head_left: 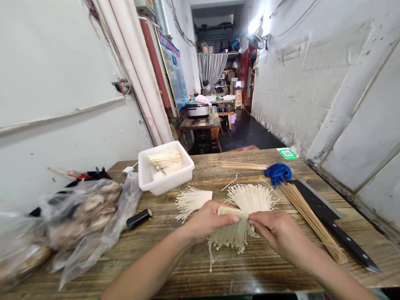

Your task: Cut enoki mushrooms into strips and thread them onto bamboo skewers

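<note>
My left hand [208, 221] is closed round the stem end of a bundle of enoki mushrooms [230, 234], held just above the wooden table [185, 268]. My right hand [278, 231] pinches the same bundle from the right, fingers pressed on its top. The bundle's thin strands hang down toward me. Two more enoki clumps lie on the table just beyond my hands, one at the left [191, 200] and one at the right [251, 197].
A white tub [150, 176] holds more enoki. Bamboo skewers [313, 219] and a large black-handled knife [332, 223] lie at the right, with a blue cloth [279, 172] behind. A plastic bag of mushrooms [82, 215] and a black lighter [139, 219] lie left.
</note>
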`<state>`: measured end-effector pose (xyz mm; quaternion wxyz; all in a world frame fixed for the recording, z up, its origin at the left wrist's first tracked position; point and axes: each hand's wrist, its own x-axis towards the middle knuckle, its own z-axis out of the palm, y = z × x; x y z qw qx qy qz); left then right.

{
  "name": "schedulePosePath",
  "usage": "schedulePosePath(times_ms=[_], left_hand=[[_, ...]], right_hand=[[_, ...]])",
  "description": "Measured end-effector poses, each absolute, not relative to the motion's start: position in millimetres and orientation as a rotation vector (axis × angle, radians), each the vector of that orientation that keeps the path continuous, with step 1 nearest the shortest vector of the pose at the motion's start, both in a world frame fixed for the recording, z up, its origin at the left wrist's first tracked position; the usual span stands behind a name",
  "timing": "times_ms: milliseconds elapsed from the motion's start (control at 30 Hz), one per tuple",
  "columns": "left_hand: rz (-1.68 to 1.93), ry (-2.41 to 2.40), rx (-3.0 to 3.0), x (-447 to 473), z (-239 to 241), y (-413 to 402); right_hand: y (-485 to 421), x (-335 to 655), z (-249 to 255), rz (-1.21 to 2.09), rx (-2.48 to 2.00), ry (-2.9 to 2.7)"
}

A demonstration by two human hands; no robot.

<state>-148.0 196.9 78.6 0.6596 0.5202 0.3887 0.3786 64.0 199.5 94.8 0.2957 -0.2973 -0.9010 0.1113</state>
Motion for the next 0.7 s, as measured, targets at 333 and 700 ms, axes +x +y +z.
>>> schedulePosePath(times_ms=[333,700], left_hand=[[0.933,0.911,1.131,-155,81,198],[0.898,0.909,1.156,-154,86,195]], right_hand=[[204,87,98,0.300,-0.789,-2.398],[203,90,106,0.313,-0.727,-2.401]])
